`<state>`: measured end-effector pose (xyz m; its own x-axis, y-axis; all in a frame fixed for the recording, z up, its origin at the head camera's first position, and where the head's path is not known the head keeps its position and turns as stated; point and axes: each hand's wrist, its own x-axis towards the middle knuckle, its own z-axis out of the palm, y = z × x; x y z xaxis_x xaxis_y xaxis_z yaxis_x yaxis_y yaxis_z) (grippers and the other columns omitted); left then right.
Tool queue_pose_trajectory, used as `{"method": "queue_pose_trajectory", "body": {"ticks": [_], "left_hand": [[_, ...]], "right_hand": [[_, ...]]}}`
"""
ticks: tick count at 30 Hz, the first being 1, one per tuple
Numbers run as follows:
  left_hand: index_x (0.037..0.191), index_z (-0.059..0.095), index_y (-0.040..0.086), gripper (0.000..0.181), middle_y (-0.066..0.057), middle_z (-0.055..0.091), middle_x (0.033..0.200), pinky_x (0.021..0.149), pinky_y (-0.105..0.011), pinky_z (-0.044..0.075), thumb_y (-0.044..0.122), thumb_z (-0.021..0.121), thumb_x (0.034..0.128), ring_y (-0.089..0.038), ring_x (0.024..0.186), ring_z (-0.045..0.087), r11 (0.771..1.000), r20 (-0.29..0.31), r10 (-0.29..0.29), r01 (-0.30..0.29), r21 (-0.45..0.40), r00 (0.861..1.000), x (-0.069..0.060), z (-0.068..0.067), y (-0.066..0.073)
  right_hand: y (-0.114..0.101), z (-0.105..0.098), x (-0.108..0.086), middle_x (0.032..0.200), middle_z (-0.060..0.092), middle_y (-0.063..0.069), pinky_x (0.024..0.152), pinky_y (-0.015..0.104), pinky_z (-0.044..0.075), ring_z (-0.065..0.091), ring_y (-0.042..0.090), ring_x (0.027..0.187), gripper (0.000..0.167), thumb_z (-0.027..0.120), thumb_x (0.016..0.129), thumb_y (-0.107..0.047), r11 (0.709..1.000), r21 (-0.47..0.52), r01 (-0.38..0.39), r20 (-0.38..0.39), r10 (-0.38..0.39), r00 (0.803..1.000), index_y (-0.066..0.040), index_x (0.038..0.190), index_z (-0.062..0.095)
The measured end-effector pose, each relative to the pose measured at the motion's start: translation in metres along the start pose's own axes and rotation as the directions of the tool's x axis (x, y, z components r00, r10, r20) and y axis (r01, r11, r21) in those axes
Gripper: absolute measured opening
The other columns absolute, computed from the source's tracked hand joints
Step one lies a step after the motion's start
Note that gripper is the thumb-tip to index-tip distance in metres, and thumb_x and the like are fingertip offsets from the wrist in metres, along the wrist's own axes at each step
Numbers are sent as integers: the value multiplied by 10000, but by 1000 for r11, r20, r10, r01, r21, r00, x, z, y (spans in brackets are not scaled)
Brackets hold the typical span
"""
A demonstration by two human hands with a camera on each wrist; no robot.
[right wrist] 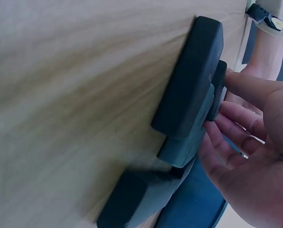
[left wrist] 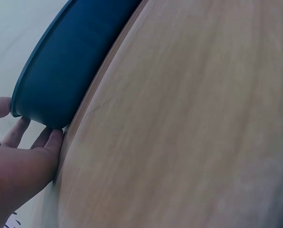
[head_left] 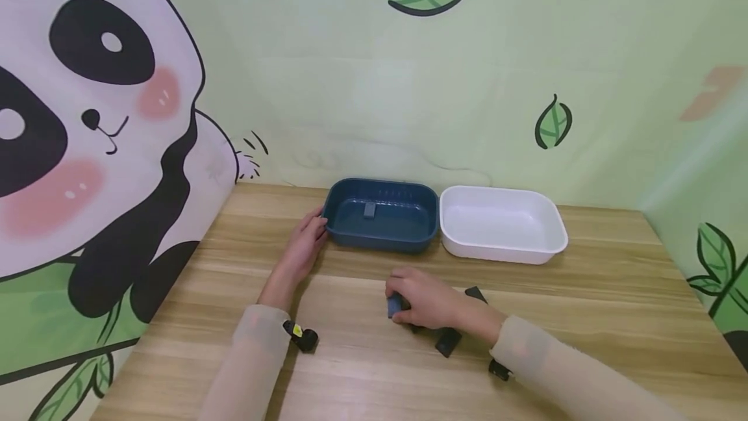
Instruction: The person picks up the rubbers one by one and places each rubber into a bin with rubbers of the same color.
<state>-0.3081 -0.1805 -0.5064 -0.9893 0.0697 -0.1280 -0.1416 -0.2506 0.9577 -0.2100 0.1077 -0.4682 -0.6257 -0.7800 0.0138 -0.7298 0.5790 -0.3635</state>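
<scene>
My left hand (head_left: 305, 245) rests at the left end of the dark blue tray (head_left: 380, 242); in the left wrist view the fingers and thumb of this hand (left wrist: 23, 166) touch its end wall and rim. Right of centre, my right hand (head_left: 429, 301) pinches a small blue-grey block (head_left: 394, 305) between thumb and fingers. Dark blocks (head_left: 448, 342) lie beneath and beside that hand. Seen from the right wrist, the fingers (right wrist: 222, 142) are around the small block (right wrist: 218, 90), close to a long dark block (right wrist: 189, 78) and a teal one (right wrist: 182, 147).
A small grey block (head_left: 370, 210) lies inside the blue tray. The white tray (head_left: 502, 251) stands directly to its right. Behind both trays hangs a pale green backdrop (head_left: 350, 83) with a panda and leaves. All stand on a wood-grain table (head_left: 350, 369).
</scene>
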Motion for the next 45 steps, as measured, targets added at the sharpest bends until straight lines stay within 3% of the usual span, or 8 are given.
{"method": "queue_pose_trajectory", "body": {"ticks": [10,20,24,27,36,40,45], "left_hand": [[1634,353,31,558,-163,323,1696,1261,-378,292,153,483,1106,-275,1544,355,1000,9,-3,3,-2,1000,2,2,1],[1640,330,22,573,-188,318,1692,1259,-380,297,160,478,1104,-279,1540,359,1000,3,-17,17,-12,1000,-2,-2,-1],[1641,336,34,573,-176,315,1698,1256,-375,303,169,487,1105,-274,1546,352,1000,-3,-24,24,-7,1000,-2,-4,-1],[1640,339,36,571,-173,311,1701,1255,-375,303,179,490,1108,-272,1551,345,1000,3,-22,22,-4,1000,-1,-4,-1],[1642,334,35,569,-154,288,1714,1260,-366,291,162,479,1106,-265,1564,318,1000,15,-19,19,-3,1000,-2,-3,0],[1642,337,37,571,-162,293,1710,1261,-369,289,172,485,1107,-267,1561,323,1000,13,-7,7,0,1000,-2,-3,1],[1633,352,28,564,-179,313,1697,1259,-372,295,162,492,1103,-279,1554,338,1000,12,-5,5,-4,1000,-1,-2,0]], "right_hand": [[-2,3,-5,1110,582,24,912,377,530,547,186,1020,283,848,925,-247,1000,10,-10,-24,11,1000,-113,1113,685],[-2,1,-7,1102,580,23,890,347,527,547,178,990,281,834,932,-229,999,-36,38,-1,-38,999,-104,1154,716],[-4,-12,-3,1124,645,58,897,350,554,607,186,981,298,821,947,-208,997,-26,66,-1,-66,998,-57,1190,738],[-2,-29,4,1149,686,76,932,386,569,661,226,1033,314,820,948,-188,997,-12,76,-60,-77,995,-34,1210,741],[24,-66,31,1191,726,114,966,438,565,685,268,1102,323,813,954,-147,999,45,5,-283,8,959,-16,1236,725],[39,-69,47,1231,724,144,994,448,557,681,291,1139,337,801,964,-138,996,55,-69,-327,83,941,1,1259,717],[61,-61,65,1263,710,161,1016,452,548,671,310,1175,346,780,982,-139,983,70,-169,-330,182,926,10,1284,701]]}}
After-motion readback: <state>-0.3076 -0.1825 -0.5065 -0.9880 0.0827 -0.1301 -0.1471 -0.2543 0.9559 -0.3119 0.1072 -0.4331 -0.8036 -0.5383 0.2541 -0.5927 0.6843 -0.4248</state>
